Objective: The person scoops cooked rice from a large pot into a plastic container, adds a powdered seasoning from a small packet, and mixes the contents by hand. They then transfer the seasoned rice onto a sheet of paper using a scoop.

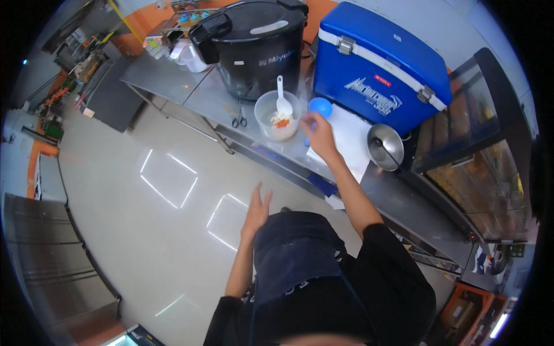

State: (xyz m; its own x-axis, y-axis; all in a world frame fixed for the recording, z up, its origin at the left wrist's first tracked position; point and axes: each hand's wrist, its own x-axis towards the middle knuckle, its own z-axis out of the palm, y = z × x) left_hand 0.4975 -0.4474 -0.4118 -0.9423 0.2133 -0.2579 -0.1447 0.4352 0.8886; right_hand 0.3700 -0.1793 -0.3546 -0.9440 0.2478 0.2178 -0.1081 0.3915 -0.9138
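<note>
My right hand [319, 135] is over the steel counter, its fingers partly curled and blurred beside the rim of a translucent plastic tub [264, 113]. Whether anything is between those fingers is unclear. White and orange ingredients [281, 121] lie inside the tub, and a white plastic spoon [283, 104] leans in it with its handle up. Just beyond my right fingers sits a small round blue bowl or lid [320, 108]. My left hand [257, 212] hangs in the air in front of the dark apron [294, 251], away from the counter, fingers apart and holding nothing.
Scissors [239, 119] lie left of the tub. Behind stand a large black lidded cooker [259, 52] and a blue cooler box [381, 65]. White paper [346, 138], a metal bowl [378, 158] with a dark-handled utensil, and a glass-fronted cabinet [480, 173] are to the right.
</note>
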